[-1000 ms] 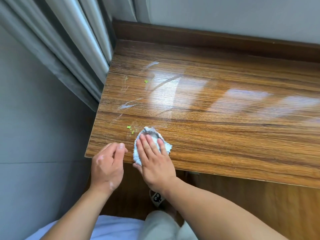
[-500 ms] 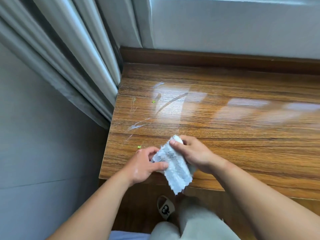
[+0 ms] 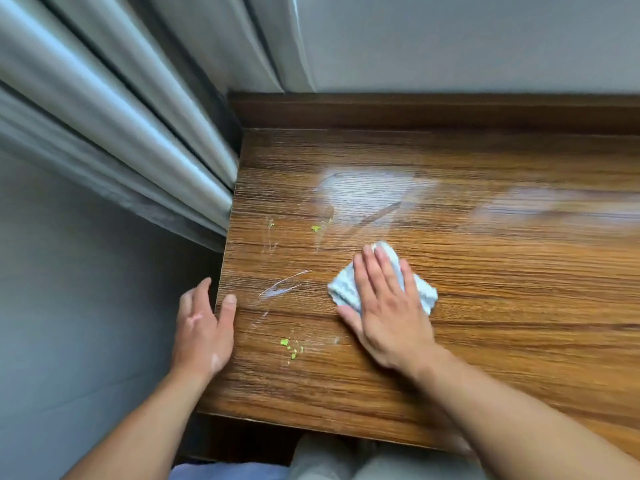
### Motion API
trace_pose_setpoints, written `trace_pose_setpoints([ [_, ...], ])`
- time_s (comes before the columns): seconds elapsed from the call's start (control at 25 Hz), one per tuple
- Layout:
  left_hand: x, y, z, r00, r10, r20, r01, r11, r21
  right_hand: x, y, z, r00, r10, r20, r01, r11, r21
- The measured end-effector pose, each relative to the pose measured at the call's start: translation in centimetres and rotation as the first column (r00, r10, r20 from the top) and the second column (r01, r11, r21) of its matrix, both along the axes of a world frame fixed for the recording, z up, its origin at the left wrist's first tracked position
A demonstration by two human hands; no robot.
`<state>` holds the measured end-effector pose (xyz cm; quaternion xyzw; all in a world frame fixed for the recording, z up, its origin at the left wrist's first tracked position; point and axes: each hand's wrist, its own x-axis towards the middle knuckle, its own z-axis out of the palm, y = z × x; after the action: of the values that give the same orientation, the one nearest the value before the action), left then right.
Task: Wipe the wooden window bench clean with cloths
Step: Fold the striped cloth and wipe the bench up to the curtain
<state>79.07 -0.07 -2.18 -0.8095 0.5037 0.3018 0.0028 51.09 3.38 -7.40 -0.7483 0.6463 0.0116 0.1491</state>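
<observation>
My right grip (image 3: 388, 313) lies flat, fingers straight, pressing the small crumpled pale-blue cloth (image 3: 346, 291) onto the glossy brown wooden counter (image 3: 502, 306), near its left end. My left grip (image 3: 202, 327) is relaxed and holds nothing, with its thumb on the counter's left edge and its fingers over the side. Bright green crumbs (image 3: 289, 346) and white smears (image 3: 280, 289) lie between the two.

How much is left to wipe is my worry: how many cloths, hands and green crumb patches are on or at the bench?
Cloth: 1
Hands: 2 (left hand, right hand)
Green crumb patches: 3
Total: 6
</observation>
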Motion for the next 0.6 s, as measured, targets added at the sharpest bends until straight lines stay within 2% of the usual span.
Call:
trace_pose_setpoints([
  [0.12, -0.8, -4.6, -1.6, 0.996, -0.013, -0.087, 0.003, 0.994, -0.109, -3.3, -12.4, 0.2, 0.989, -0.126, -0.078, 0.129, 0.991, 0.041],
  [0.24, -0.8, -8.8, -3.2, 0.993, -0.077, -0.088, 0.059, 0.979, -0.197, -2.4, -16.9, -0.2, 0.959, -0.275, -0.073, 0.276, 0.961, 0.012],
  [0.32, -0.3, -9.4, -4.6, 0.989, -0.083, -0.122, 0.055, 0.974, -0.218, 0.5, -13.0, -0.2, 0.980, -0.192, -0.057, 0.191, 0.981, -0.028],
  [0.4, 0.0, -9.1, -5.1, 0.982, -0.062, -0.178, 0.020, 0.974, -0.228, 3.7, -4.7, 0.2, 0.999, 0.011, -0.031, -0.011, 1.000, -0.005],
  [0.48, -0.1, -8.8, -5.3, 0.978, -0.062, -0.200, 0.012, 0.970, -0.243, 5.7, 3.2, 1.3, 0.975, 0.222, -0.031, -0.222, 0.975, 0.005],
  [0.56, -0.3, -9.0, -5.3, 0.980, -0.043, -0.193, -0.007, 0.968, -0.250, 4.4, 3.3, 1.2, 0.947, 0.315, -0.058, -0.315, 0.949, 0.019],
  [0.6, -0.4, -9.1, -5.3, 0.981, -0.038, -0.188, -0.012, 0.966, -0.258, 3.3, 0.7, 0.7, 0.955, 0.283, -0.084, -0.284, 0.959, 0.005],
])
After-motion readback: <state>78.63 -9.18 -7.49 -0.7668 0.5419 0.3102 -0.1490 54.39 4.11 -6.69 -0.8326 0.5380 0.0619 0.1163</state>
